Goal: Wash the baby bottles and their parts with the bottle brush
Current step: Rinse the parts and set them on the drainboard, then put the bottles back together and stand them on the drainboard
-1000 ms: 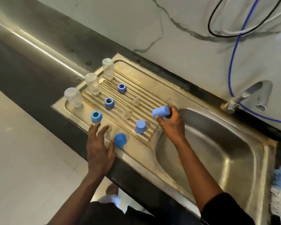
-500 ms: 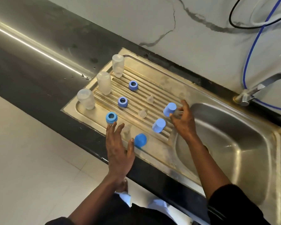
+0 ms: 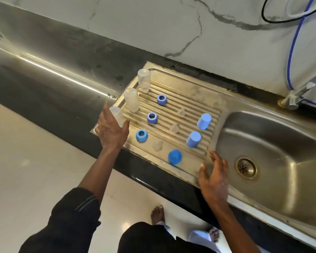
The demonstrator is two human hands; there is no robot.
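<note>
Right hand (image 3: pixel 214 172), open and empty, has left the blue cap (image 3: pixel 204 121) by the drainboard's (image 3: pixel 190 88) basin edge. Left hand (image 3: pixel 113 128) has reached the front-left corner bottle (image 3: pixel 117 115), fingers spread about it, grip uncertain. Washing probably starts with this bottle.

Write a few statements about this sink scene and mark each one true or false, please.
1. Three blue rings lie on the drainboard. True.
2. The right hand holds a blue cap. False: it is open and holds nothing; the three caps are on the drainboard.
3. Three clear bottles stand along the drainboard's left edge. True.
4. The left hand holds a brush. False: it is at the nearest bottle, and no brush is in view.
</note>
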